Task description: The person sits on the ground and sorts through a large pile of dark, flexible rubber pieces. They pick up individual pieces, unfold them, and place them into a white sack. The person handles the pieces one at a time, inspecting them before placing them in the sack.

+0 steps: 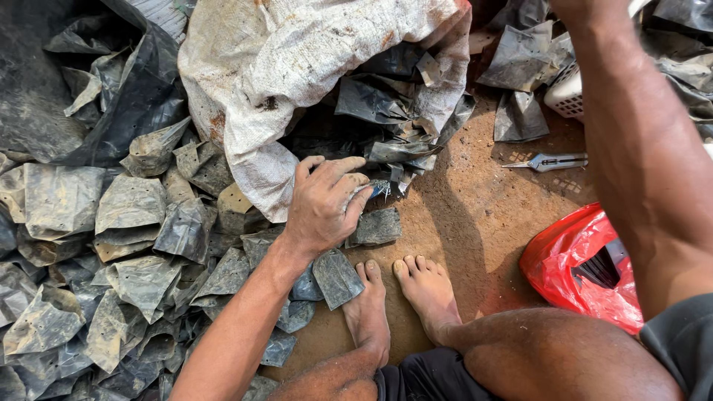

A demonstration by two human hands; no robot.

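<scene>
The left hand [327, 202] sits near the middle of the view, at the mouth of a big dirty white sack [297, 67]. Its grip is pressed together on a small dark plastic bag [375, 189] at the edge of the sack's opening. The sack lies on its side at 12 o'clock, and its mouth faces 5 o'clock. Inside it are many flat, dusty black plastic bags [379, 100], and some spill out onto the dirt floor [460, 215].

From 7 to 10 o'clock lies a big pile of the same crumpled bags [134, 252], spread over the floor. One more flat bag [375, 226] lies just beside the hand at 4 o'clock.

The right arm [639, 148] goes up and out of the view at 1 o'clock, so the right hand is not seen.

A red plastic bag [579, 260] sits at 4 o'clock with something dark inside it. A white basket [568, 93] peeks in at 2 o'clock, with bags around it. A pair of small metal snips [549, 161] lies on the floor below the basket. Two bare feet [401, 297] rest at 6 o'clock.
</scene>
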